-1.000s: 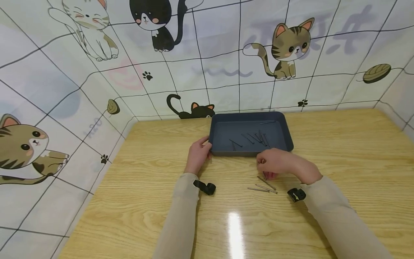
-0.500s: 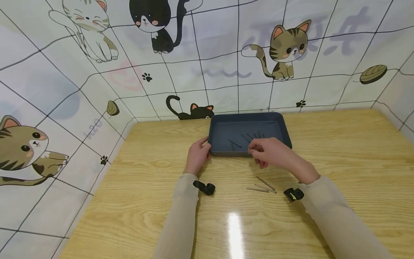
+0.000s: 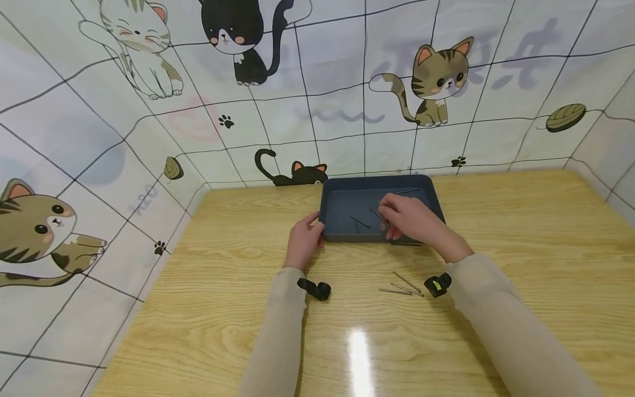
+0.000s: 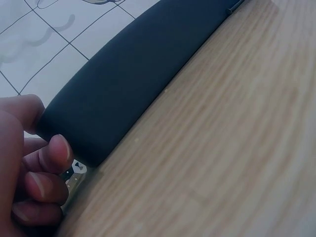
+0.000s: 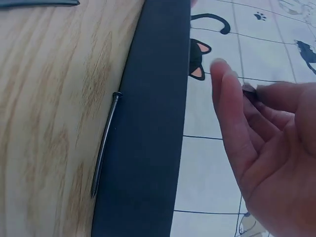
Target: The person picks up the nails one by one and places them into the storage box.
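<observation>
A dark blue tray (image 3: 347, 236) stands at the far middle of the wooden table (image 3: 228, 309). My left hand (image 3: 302, 240) grips its near left corner, thumb on the rim and fingers curled against the wall (image 4: 133, 84). My right hand (image 3: 409, 218) hovers over the tray's near right part and pinches a small dark nail between thumb and fingertips (image 5: 249, 91). Several nails (image 3: 359, 221) lie inside the tray. A few loose nails (image 3: 402, 286) lie on the table near my right wrist. In the right wrist view one nail (image 5: 105, 145) lies along the tray's wall (image 5: 153, 123).
Cat-patterned wall panels (image 3: 347, 110) close in the table at the back and left, right behind the tray. A black wrist camera sits on each forearm (image 3: 313, 288) (image 3: 437, 284). Bare wood stretches to the right of the tray (image 3: 521, 220) and toward me.
My right hand has lifted from the loose nails on the table and moved forward over the tray, carrying a nail. The left hand has stayed on the tray's corner.
</observation>
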